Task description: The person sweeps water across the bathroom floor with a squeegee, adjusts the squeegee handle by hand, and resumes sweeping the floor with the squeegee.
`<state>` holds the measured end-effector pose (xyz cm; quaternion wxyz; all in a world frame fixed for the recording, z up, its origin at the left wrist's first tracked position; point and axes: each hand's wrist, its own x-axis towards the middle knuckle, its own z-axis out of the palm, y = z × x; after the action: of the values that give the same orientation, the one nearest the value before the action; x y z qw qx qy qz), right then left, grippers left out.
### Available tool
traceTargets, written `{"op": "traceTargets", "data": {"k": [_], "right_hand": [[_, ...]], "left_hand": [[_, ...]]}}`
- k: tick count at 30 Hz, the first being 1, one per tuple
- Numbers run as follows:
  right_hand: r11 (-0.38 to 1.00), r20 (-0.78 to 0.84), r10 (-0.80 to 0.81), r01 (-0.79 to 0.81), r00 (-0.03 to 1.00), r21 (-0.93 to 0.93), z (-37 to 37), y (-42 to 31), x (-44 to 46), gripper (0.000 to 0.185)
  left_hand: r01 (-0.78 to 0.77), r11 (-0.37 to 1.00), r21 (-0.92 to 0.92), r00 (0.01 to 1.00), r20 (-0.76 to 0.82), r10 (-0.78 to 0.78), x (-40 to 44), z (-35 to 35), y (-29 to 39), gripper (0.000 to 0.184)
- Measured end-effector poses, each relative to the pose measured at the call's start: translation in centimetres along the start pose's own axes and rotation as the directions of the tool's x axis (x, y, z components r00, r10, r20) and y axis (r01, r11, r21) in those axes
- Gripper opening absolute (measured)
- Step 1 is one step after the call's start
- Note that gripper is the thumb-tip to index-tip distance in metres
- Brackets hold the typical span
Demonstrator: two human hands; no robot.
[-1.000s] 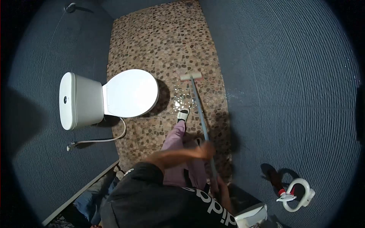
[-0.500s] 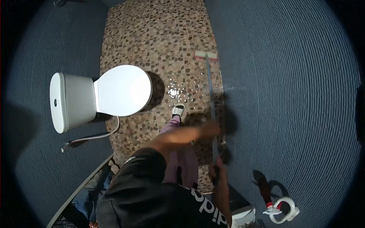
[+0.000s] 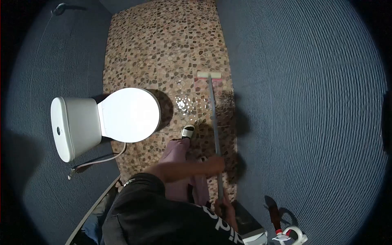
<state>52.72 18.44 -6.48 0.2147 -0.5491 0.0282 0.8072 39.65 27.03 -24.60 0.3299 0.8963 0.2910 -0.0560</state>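
Note:
A long grey pole runs up the middle of the view to a pale brush head with a pinkish lower edge, resting on the pebble-patterned floor. My left hand is wrapped round the pole at mid-length, its arm reaching across my body. Lower down, near the pole's end, my right hand is closed round it too. Wet, shiny spots lie on the floor to the left of the pole, ahead of my sandalled foot.
At the left stands a white toilet, lid down, with a hose beside it. Ridged grey walls rise on both sides. A white ring-shaped holder with a red and white item is at lower right. Clothes lie at lower left.
The brush head first went forward and right, then came back toward me and left. Both hands moved along with the pole and still hold it.

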Motion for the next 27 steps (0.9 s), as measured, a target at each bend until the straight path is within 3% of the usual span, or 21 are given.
{"op": "traceTargets", "data": {"k": [1, 2, 4, 6, 7, 9, 10, 12, 14, 15, 16, 17, 19, 20, 22, 23, 25, 27], "right_hand": [[0.999, 0.044, -0.032, 0.034, 0.998, -0.032, 1.5, -1.7, 2.7, 0.062], [0.999, 0.085, -0.031, 0.034, 0.996, -0.038, 0.9, -2.7, 6.5, 0.059], [0.998, 0.128, -0.028, 0.034, 0.991, -0.044, 2.6, -5.1, 11.0, 0.056], [0.987, 0.029, -0.061, 0.057, 0.998, 0.148, 6.5, -6.9, 11.3, 0.053], [0.996, 0.012, -0.078, 0.077, 0.997, 0.052, 5.9, -6.2, 10.4, 0.052], [0.997, 0.076, -0.029, 0.023, 0.997, 0.069, 2.7, -2.8, 7.1, 0.055], [1.0, 0.061, 0.011, -0.01, 0.998, -0.016, 0.6, -0.9, 5.2, 0.057], [0.999, 0.119, -0.005, -0.001, 0.993, 0.054, 0.4, 0.3, 2.7, 0.06], [0.998, -0.013, 0.033, -0.032, 0.999, 0.059, 0.6, 0.5, 2.1, 0.06], [0.999, -0.118, 0.031, -0.032, 0.993, -0.006, 2.6, -1.2, 2.9, 0.06], [0.998, -0.032, -0.036, 0.034, 0.999, -0.057, 2.6, -2.3, 5.1, 0.06], [0.99, 0.056, -0.093, 0.098, 0.994, -0.102, 2.0, -3.3, 7.6, 0.06], [0.992, -0.049, -0.065, 0.059, 0.997, -0.114, 3.0, -6.0, 11.9, 0.061], [0.992, -0.053, -0.039, 0.032, 0.998, -0.121, 2.9, -5.2, 11.8, 0.061], [0.993, 0.036, -0.119, 0.118, 0.992, 0.031, 3.7, -4.6, 10.7, 0.058], [0.996, 0.087, -0.094, 0.093, 0.992, 0.015, 1.6, -2.9, 9.2, 0.061], [0.999, 0.088, -0.032, 0.031, 0.996, 0.02, -3.0, 1.1, 5.2, 0.064], [0.995, 0.13, 0.082, -0.089, 0.988, 0.046, -7.3, 4.1, 0.4, 0.066]], "left_hand": [[0.033, 0.999, 0.018, 0.999, 0.007, -0.033, -0.2, -3.6, -3.6, 0.004], [0.037, 0.998, -0.046, 0.937, -0.344, -0.051, -0.3, -4.3, -6.7, 0.004], [0.169, 0.986, 0.008, 0.925, -0.347, -0.156, 1.6, -4.6, -12.6, 0.008], [0.145, 0.989, 0.021, 0.952, -0.276, -0.133, 1.5, -5.3, -13.1, 0.007], [0.122, 0.992, 0.036, 0.971, -0.211, -0.111, 0.8, -6.9, -12.8, 0.007], [0.106, 0.994, 0.013, 0.967, -0.234, -0.1, -2.4, -9.0, -7.0, 0.008], [0.07, 0.997, 0.011, 0.985, -0.157, -0.067, -2.7, -7.5, -4.6, 0.009], [0.039, 0.999, 0.002, 0.996, -0.086, -0.039, -2.3, -5.4, -2.6, 0.009], [-0.014, 0.999, -0.045, 1.0, -0.021, 0.013, -1.5, -3.6, -2.1, 0.008], [-0.009, 0.999, -0.044, 0.995, -0.102, 0.005, -1.9, -6.4, -3.3, 0.009], [0.0, 0.999, -0.043, 0.983, -0.181, -0.008, -2.4, -9.5, -5.3, 0.011], [0.131, 0.94, -0.314, 0.966, -0.172, -0.192, 1.4, -4.6, -8.6, 0.013], [0.163, 0.934, -0.318, 0.931, -0.265, -0.252, 3.8, -3.8, -13.4, 0.016], [0.1, 0.993, -0.055, 0.921, -0.372, -0.113, 1.9, -6.7, -13.4, 0.017], [0.168, 0.985, -0.031, 0.925, -0.341, -0.169, 0.8, -5.0, -10.2, 0.017], [0.22, 0.976, 0.01, 0.928, -0.311, -0.206, 0.1, -4.2, -8.0, 0.016], [0.123, 0.99, -0.063, 0.992, -0.012, -0.124, -2.2, -4.9, -2.0, 0.019], [0.213, 0.969, -0.127, 0.951, -0.202, -0.236, -0.6, 3.7, 4.1, 0.016]]}}
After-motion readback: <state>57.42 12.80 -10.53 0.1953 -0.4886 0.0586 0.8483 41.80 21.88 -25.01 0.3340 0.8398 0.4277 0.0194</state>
